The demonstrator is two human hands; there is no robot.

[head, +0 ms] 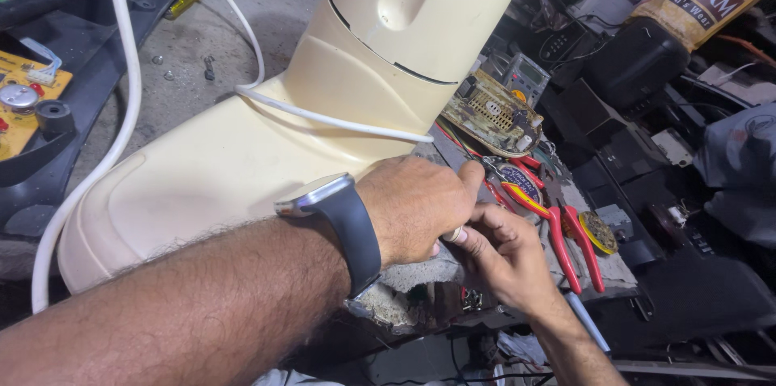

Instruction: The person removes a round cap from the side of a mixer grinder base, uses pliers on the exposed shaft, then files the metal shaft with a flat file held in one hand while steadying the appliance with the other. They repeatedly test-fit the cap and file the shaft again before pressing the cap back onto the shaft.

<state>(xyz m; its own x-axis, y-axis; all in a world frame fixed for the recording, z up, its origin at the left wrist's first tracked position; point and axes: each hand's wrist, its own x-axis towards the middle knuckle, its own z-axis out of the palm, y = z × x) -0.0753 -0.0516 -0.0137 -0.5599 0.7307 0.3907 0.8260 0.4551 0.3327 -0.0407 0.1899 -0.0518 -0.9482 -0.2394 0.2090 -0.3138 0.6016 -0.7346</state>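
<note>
The appliance housing (267, 135) lies across the middle of the worktop (242, 6), its taller end toward the far edge. A cord (121, 103) runs along its left side and loops over its top. Left of it, at the worktop's left edge, sits a circuit board (24, 103). Right of the housing rests a second circuit board (493, 115), with a multimeter (525, 75) just behind it. Pliers (558, 228) lie before that board, near the worktop's right edge. The left hand (416, 208) and right hand (501, 253) touch at the near right corner, beside the housing.
</note>
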